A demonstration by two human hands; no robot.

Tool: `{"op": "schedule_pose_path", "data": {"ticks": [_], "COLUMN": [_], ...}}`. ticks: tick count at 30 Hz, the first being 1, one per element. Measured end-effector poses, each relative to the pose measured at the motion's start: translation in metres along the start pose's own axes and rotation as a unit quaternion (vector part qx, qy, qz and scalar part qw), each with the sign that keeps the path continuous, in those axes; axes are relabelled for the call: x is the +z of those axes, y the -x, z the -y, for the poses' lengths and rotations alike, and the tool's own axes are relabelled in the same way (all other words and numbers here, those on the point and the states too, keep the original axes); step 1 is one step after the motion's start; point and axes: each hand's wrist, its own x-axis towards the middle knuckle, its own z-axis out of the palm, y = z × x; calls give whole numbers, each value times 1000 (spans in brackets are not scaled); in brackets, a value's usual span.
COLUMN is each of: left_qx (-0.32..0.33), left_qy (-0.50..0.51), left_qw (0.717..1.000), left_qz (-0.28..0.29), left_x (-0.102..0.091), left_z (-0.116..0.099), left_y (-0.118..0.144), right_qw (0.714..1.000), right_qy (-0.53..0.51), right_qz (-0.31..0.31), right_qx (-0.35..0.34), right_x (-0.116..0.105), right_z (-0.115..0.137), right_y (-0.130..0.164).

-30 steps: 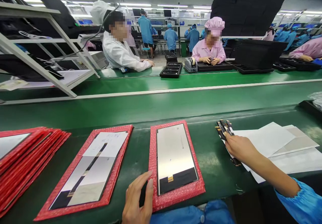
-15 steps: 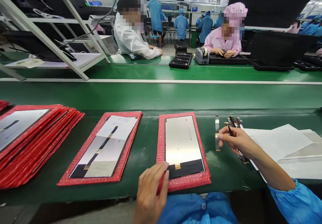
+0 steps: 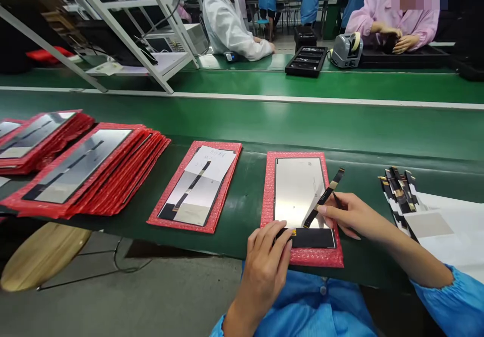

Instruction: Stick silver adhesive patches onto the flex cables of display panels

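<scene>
A display panel (image 3: 300, 190) with a silver back and a black lower strip lies on a red bubble-wrap sleeve (image 3: 269, 185) before me. My left hand (image 3: 266, 256) rests its extended fingertips on the panel's lower left edge, partly covering a small gold connector (image 3: 292, 232). My right hand (image 3: 350, 213) pinches a black flex cable (image 3: 324, 198) between thumb and fingers, tilted over the panel. A dark, thin pointed tool (image 3: 338, 201), perhaps tweezers, is also in that hand, mostly hidden. Several more flex cables (image 3: 400, 190) lie to the right.
Another panel (image 3: 196, 185) on red wrap lies left, with a paper slip on it. Stacks of wrapped panels (image 3: 94, 170) stand farther left. White sheets (image 3: 449, 226) lie at right. Across the green bench (image 3: 242, 112) sit two people, near a tape dispenser (image 3: 347, 51) and black tray (image 3: 306, 61).
My right hand has brought the flex cable left from the table to above the panel; its dark side now shows. The left hand stays at the panel's lower edge. The view has shifted left and down.
</scene>
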Motion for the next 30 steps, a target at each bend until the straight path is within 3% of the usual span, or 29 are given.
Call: {"op": "schedule_pose_path", "data": {"ticks": [12,22,30], "left_qx": [-45,-30,-1], "left_qy": [-7,-22,-4], "left_qw": [998,999,1000], "left_qz": [40,3,-20], "left_x": [1,-3,-6], "left_z": [0,12,13], "left_y": [4,10,0], "right_qw": [991,980,973], "right_qy": [114,168,196], "right_qz": [74,100,123], "right_qx": [-19,-20,-20], "right_x": [17,22,20], "right_z": [31,26,34], "right_y": [-28,-32,-35]}}
